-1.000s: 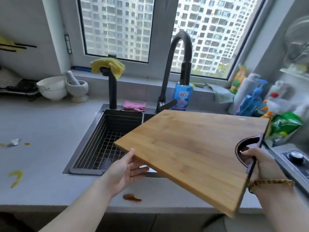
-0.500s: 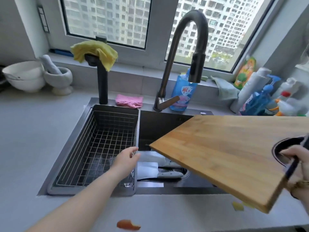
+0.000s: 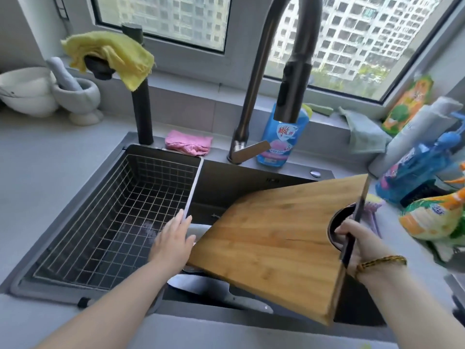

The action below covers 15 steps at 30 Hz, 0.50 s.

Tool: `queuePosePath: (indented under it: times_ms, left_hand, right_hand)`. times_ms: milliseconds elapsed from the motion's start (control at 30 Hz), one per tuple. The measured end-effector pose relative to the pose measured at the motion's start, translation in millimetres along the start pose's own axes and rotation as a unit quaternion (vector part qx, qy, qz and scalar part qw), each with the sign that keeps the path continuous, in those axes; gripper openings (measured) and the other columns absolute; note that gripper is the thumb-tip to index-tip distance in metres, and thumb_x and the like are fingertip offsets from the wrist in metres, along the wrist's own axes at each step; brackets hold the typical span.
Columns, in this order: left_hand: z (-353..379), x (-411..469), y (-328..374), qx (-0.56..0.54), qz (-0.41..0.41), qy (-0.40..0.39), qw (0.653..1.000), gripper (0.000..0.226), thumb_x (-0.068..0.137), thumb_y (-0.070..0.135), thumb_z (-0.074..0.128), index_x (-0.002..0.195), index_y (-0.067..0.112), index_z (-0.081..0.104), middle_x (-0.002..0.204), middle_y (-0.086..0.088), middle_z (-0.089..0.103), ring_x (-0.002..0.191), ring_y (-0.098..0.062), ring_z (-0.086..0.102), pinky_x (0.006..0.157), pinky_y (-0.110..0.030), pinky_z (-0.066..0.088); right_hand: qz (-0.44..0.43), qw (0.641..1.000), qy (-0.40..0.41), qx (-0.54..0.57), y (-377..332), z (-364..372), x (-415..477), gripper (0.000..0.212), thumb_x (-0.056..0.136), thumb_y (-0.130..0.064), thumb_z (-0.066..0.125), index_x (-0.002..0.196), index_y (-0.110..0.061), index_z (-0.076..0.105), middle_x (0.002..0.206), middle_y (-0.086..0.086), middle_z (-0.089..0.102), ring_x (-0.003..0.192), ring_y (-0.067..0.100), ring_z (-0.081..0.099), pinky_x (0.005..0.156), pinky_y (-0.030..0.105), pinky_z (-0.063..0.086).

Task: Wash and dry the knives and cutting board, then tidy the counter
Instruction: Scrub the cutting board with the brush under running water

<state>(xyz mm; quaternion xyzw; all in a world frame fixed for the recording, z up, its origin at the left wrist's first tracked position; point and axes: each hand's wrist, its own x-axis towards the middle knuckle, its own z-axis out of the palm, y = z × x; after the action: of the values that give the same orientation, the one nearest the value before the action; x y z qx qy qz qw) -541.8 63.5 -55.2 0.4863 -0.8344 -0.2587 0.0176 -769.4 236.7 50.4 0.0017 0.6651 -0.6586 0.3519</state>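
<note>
Cutting board (image 3: 271, 243), one, hangs tilted over the right half of the sink (image 3: 251, 182). The right hand (image 3: 362, 248) grips its edge, fingers curled through the handle hole. The left hand (image 3: 171, 245), fingers straight and holding nothing, lies at the rim of the single wire basket (image 3: 193, 187). One knife (image 3: 201, 285) lies half hidden under the board; a pale shape behind the left hand cannot be made out. Beyond stand a tall grey faucet (image 3: 276, 71), a black faucet (image 3: 142, 109), and three cloths: yellow cloth (image 3: 113, 54), pink cloth (image 3: 188, 146), green cloth (image 3: 362, 132).
</note>
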Motion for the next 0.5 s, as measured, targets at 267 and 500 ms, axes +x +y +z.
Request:
queuePosePath:
  times_ms: [267,500]
  left_hand:
    - [4.2,-1.8,-1.0,-0.031,-0.011,0.048,0.998,0.049,0.101,0.028,0.022,0.148,0.019,0.013,0.157,0.004,0.007,0.144,-0.012,0.007,0.115,-0.031,0.012]
    - [5.5,0.5,-3.6,-0.031,-0.010,0.058,0.998,0.050,0.100,0.030,0.024,0.148,0.020,0.012,0.156,0.005,0.010,0.143,-0.010,0.009,0.115,-0.028,0.011]
  right_hand:
    - [0.086,0.991,-0.088,-0.048,16.2,30.1,22.3,0.021,0.085,0.005,0.042,0.079,-0.015,0.040,0.063,0.003,0.039,0.050,0.016,0.042,0.043,0.016,0.038]
    - [0.113,0.982,-0.128,-0.080,36.9,55.6,41.3,0.034,0.085,0.007,0.038,0.063,-0.018,0.029,0.048,-0.001,0.034,0.041,0.011,0.035,0.045,0.021,0.026]
